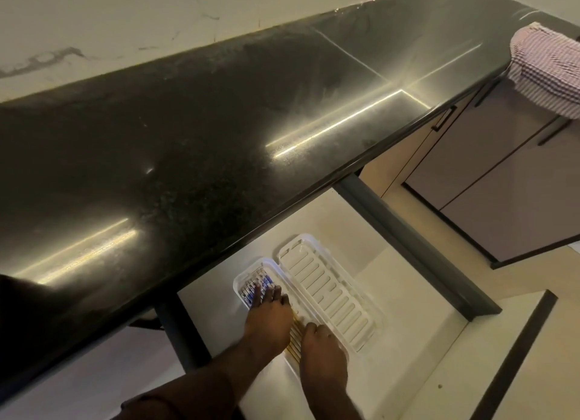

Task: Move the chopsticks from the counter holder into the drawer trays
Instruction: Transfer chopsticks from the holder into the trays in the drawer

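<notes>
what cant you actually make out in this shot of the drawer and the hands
- Head view: how many chopsticks lie in the left tray; the left hand and right hand cover most of them.
- Whether either hand grips any chopstick; the fingers press down from above.
- The counter holder: not in view.
- The checked cloth: cut off by the right edge.
- The right tray looks empty.

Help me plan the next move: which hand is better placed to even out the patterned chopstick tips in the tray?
Left hand: its fingers already lie on the patterned ends of the chopsticks in the left tray. The right hand rests nearer the plain ends.
</notes>
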Available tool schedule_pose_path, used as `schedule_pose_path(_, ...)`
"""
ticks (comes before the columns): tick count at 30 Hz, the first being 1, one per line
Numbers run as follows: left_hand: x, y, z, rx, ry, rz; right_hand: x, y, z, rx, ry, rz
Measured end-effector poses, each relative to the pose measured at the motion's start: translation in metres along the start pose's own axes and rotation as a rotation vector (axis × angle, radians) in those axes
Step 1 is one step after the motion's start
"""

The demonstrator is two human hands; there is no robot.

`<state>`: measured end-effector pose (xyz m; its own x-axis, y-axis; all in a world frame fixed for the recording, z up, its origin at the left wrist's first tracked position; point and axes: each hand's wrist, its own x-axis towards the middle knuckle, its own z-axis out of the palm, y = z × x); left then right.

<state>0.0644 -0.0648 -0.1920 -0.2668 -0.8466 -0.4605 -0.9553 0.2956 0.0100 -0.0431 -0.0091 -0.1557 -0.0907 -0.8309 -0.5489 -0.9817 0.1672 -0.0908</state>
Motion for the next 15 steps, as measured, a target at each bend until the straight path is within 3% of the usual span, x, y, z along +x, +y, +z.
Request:
schedule_pose_path(8, 0.000, 0.006, -0.003, 0.067, -0.046, 0.002, 0.000, 0.006, 0.002, -0.161, -0.008, -0.109)
schedule_pose_path(15, -0.009, 0.004, -0.013, -0.020, -0.038, 0.032, -0.011, 0.004, -0.004, -0.023, 0.118, -0.070)
